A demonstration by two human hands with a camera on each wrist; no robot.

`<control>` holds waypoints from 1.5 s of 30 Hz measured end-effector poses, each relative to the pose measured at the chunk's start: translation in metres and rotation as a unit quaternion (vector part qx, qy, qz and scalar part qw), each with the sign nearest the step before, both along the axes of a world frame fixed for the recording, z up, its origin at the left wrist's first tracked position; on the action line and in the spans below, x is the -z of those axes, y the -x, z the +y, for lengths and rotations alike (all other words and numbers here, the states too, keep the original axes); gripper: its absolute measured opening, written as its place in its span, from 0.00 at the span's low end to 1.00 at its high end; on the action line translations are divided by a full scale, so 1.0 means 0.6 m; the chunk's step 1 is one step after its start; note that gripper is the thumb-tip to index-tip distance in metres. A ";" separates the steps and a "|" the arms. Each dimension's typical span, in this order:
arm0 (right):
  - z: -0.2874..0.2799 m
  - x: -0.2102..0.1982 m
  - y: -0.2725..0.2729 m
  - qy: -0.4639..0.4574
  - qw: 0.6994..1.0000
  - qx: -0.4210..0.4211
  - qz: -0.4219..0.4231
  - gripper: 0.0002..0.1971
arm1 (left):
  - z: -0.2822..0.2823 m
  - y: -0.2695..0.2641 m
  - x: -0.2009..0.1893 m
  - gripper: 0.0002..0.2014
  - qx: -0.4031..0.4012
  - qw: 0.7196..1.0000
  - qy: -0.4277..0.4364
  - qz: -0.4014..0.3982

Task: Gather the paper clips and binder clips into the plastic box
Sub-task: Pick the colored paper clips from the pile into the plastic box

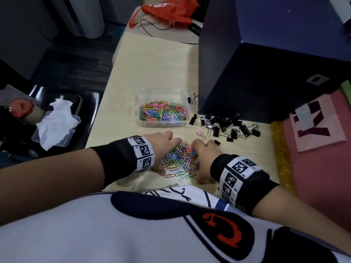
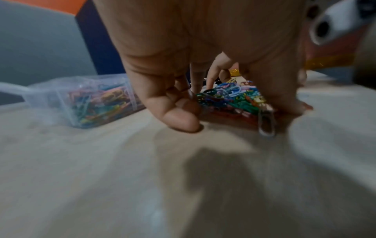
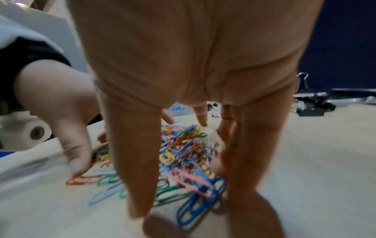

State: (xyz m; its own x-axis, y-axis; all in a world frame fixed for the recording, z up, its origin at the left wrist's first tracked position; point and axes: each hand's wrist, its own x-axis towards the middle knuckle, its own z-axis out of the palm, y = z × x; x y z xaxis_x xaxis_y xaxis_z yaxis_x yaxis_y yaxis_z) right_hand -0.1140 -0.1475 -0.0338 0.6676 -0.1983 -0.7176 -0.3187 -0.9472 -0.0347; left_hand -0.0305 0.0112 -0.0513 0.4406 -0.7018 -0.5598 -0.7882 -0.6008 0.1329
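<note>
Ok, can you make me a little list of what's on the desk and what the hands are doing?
box: clear plastic box, already holding coloured paper clips
loose pile: paper clips on the desk, between both hands
left hand: open, cupping the pile's left side
right hand: open, cupping its right side
binder clips: black heap right of the box, untouched
pink clip: alone, near the heap

I make out square black-and-white coded marker tags on the white wristbands (image 1: pixel 142 154) of both forearms, large purple block characters, illegible to me, on a pale pink card (image 1: pixel 317 124), a red emblem on the white shirt (image 1: pixel 223 230), no readable words.
</note>
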 end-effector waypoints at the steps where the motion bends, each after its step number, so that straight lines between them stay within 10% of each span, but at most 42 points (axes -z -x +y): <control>1: 0.005 0.005 0.002 -0.014 1.000 0.007 -0.023 0.51 | -0.004 0.000 0.000 0.51 -0.020 1.000 0.010 0.011; 9: 0.003 0.023 -0.014 -0.107 0.983 0.000 -0.151 0.29 | -0.017 -0.017 -0.002 0.29 -0.049 0.998 0.032 0.012; 21: -0.026 0.015 -0.044 -0.108 0.978 0.026 -0.177 0.11 | -0.001 -0.037 -0.014 0.24 -0.073 0.991 0.111 0.026; 35: -0.017 -0.031 -0.129 -0.187 0.946 0.075 -0.254 0.08 | 0.030 -0.119 -0.080 0.21 -0.228 0.947 0.221 -0.041; 41: 0.012 -0.059 -0.162 -0.134 0.956 0.052 -0.255 0.27 | 0.036 -0.144 -0.070 0.34 -0.252 0.959 0.112 -0.062; 45: 0.002 -0.068 -0.137 -0.086 0.973 0.024 -0.211 0.16 | 0.044 -0.134 -0.077 0.19 -0.219 0.963 0.133 -0.081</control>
State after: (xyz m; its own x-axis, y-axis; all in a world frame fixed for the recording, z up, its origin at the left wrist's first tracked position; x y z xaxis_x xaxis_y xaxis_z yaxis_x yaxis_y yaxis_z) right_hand -0.0319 -0.1462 0.0070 0.9027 -0.1380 -0.4075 -0.2862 -0.8999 -0.3292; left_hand 0.0499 0.0374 -0.0049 0.7937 -0.5373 -0.2851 -0.4897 -0.8425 0.2243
